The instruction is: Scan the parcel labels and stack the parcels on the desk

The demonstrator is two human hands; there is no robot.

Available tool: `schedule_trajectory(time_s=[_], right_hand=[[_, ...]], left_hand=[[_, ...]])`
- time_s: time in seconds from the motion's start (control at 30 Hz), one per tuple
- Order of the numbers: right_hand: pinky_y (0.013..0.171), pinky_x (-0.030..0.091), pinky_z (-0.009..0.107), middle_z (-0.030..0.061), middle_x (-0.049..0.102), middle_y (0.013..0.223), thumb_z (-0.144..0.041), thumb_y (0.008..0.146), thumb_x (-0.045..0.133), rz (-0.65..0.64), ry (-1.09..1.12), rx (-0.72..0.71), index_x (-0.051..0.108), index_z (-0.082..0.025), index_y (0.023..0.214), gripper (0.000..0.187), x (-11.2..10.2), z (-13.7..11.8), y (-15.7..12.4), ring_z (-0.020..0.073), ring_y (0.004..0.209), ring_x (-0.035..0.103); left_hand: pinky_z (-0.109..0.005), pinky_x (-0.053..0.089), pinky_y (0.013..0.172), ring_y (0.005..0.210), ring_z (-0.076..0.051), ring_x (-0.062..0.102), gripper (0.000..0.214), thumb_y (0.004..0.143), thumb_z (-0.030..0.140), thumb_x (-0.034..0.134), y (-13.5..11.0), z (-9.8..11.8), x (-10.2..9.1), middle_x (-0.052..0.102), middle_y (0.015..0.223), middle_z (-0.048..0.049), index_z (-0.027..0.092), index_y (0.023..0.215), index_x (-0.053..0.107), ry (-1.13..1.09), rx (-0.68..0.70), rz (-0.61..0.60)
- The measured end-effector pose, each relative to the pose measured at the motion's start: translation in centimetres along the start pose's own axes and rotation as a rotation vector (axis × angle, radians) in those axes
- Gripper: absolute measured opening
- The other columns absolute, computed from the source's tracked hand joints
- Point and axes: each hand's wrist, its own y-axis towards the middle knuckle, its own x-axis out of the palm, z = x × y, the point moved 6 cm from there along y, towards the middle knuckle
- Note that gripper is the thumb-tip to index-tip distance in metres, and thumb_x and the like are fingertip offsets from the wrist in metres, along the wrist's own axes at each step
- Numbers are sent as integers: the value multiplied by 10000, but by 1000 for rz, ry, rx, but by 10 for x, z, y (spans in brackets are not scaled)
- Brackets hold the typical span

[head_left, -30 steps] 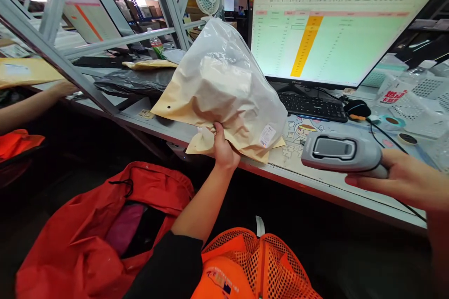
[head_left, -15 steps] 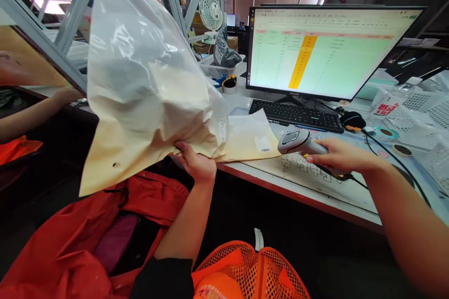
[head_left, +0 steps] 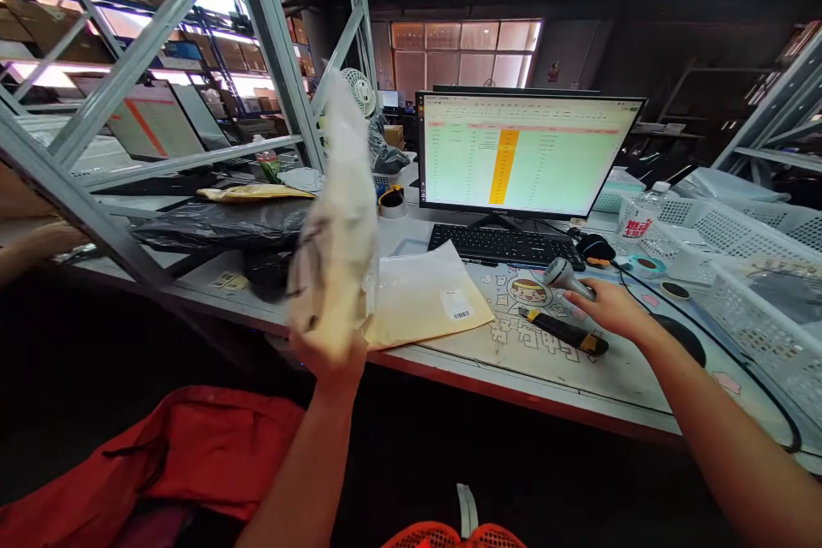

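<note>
My left hand (head_left: 330,357) is closed on the lower edge of a plastic bag (head_left: 343,214), whitish above and cream below, turned nearly edge-on and smeared by motion. Behind it on the desk lies another cream bag (head_left: 417,300) with a white barcode label (head_left: 456,305). In my right hand (head_left: 607,306) is a grey barcode scanner (head_left: 565,276), held over the desk's right part with its head toward the monitor. A black and yellow utility knife (head_left: 563,331) lies on the printed desk mat just below the scanner.
A monitor (head_left: 514,154) showing a spreadsheet stands behind a black keyboard (head_left: 494,245). White perforated baskets (head_left: 764,334) and a plastic bottle (head_left: 644,212) are at the right. Grey metal framing (head_left: 270,43) rises at the left, beside black bags (head_left: 224,225). Another person's arm (head_left: 38,244) shows far left.
The bag in my left hand has swung from broadside to nearly edge-on. My right hand has drawn the scanner up and away from the labelled bag, uncovering the knife. The view has tilted up.
</note>
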Motion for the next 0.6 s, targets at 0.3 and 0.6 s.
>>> schedule_trajectory(time_s=[0.3, 0.6], right_hand=[[968, 521, 464, 285, 659, 1338, -448, 1057, 467, 88, -171, 208, 455, -22, 1542, 645, 42, 49, -12, 387, 1185, 674], [1094, 486, 529, 258, 644, 1373, -497, 994, 445, 415, -79, 190, 637, -56, 1409, 635, 10, 137, -22, 406, 1285, 602]], left_hand=[[-637, 246, 1296, 1512, -364, 468, 633, 948, 223, 631, -69, 24, 103, 585, 1566, -89, 274, 1570, 523, 503, 271, -1087], [-607, 183, 1324, 1563, -333, 395, 704, 953, 334, 639, -60, -20, 93, 498, 1626, -142, 150, 1606, 448, 592, 240, -1045]])
